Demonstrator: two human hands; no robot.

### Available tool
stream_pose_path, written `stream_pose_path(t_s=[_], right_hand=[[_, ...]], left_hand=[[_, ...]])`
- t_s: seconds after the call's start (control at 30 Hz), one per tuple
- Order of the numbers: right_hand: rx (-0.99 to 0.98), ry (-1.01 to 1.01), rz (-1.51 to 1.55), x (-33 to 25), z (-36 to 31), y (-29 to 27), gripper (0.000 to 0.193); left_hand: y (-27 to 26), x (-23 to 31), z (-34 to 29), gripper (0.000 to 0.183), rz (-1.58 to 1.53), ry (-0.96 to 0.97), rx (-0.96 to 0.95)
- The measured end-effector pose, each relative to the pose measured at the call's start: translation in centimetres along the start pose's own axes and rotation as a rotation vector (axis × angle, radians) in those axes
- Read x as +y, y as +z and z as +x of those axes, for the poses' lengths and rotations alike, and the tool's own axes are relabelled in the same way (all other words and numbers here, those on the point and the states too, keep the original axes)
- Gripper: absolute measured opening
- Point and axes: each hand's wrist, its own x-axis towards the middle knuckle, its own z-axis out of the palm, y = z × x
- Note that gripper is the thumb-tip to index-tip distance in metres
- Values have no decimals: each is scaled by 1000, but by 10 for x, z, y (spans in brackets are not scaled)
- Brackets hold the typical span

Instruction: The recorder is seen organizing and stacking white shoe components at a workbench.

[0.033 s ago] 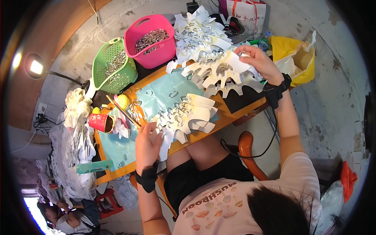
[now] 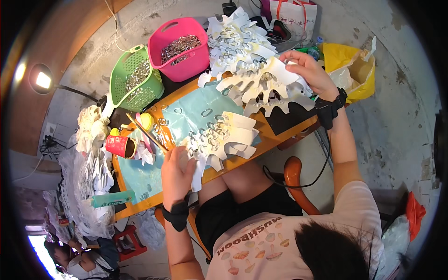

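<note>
White cut-out sheets (image 2: 240, 135), in the head view, overhang the wooden table's (image 2: 268, 145) near edge; others lie far right. The right hand (image 2: 310, 74) pinches one far-right sheet; the left hand (image 2: 177, 170) meets the near ones' left end, its grip unclear. Blue mat (image 2: 186, 99) lies open beyond. Two baskets, one green (image 2: 119, 77), one pink (image 2: 191, 70), hold metal rings (image 2: 179, 48) far left; mottled grey concrete (image 2: 387, 135) at right.

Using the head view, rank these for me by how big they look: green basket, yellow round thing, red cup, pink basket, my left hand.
1. Pink basket and green basket: too alike to rank
2. Left hand
3. Red cup
4. Yellow round thing
</note>
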Motion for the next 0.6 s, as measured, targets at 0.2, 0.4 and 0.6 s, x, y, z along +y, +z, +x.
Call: stream_pose_path(t_s=[0.2,0.4,0.6], right_hand=[[-60,-148,42,-72,-3,68,22],[-314,-186,337,-97,-25,129,28],[11,-11,138,-18,0,51,28]], left_hand=[[4,84,2,82,-73,265,322],[16,100,23,75,-126,426,501],[13,66,18,57,309,434,380]])
